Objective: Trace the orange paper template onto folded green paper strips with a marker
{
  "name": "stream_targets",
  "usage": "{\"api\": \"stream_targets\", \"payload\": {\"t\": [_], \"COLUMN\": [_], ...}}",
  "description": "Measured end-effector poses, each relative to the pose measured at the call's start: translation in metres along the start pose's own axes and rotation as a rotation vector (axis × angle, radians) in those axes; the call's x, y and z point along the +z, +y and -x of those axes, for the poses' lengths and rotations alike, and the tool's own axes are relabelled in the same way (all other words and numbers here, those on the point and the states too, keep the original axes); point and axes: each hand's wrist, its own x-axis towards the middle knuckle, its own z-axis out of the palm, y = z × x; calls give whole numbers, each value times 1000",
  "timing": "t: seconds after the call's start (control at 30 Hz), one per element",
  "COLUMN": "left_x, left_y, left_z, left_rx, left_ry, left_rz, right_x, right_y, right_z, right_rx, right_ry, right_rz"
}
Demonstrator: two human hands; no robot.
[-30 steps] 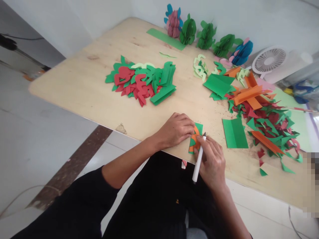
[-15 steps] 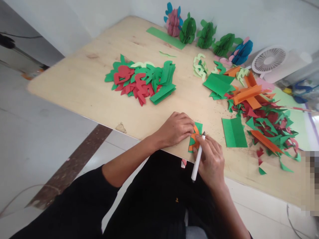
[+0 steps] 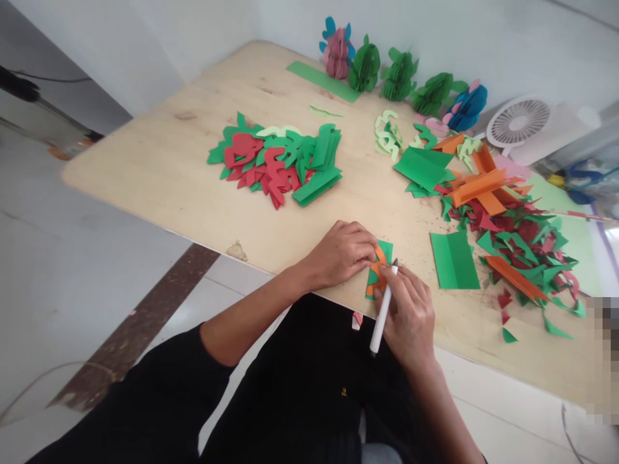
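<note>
Near the table's front edge, a cut orange paper shape (image 3: 380, 264) lies on a small green paper (image 3: 387, 247). My left hand (image 3: 345, 252), fingers bent together, presses on the left edge of these papers. My right hand (image 3: 411, 309) is closed around a white pen (image 3: 382, 317), its dark tip pointing up and away, and its fingertips touch the papers' right side. A folded green sheet (image 3: 454, 260) lies to the right of my right hand.
Red and green cut shapes (image 3: 275, 158) are piled at the left. Orange strips (image 3: 483, 187) and many scraps (image 3: 532, 245) lie at the right. Paper figures (image 3: 399, 74) and a white fan (image 3: 518, 121) stand along the wall.
The view has shifted slightly, so the table's things appear a little lower. Both hands stay on the papers, almost unmoved.
</note>
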Motion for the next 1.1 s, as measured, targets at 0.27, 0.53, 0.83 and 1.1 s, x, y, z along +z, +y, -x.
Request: {"api": "stream_targets", "payload": {"t": [0.27,0.53,0.83,1.1], "left_x": [3,4,4,4], "left_y": [1,-2,-2,-2], "left_z": [-2,-1,-1,-2], "left_rx": [-1,12,-1,-10], "left_ry": [14,20,13,7], "left_rz": [-26,-12,6,8], "right_x": [-1,-1,-5,-6], "right_y": [-2,0,-2,-3], "right_z": [-2,0,1,3], "right_rx": [9,9,20,55], "right_ry": [-6,-17,7,27], "right_rz": [-5,-26,-40,-47]}}
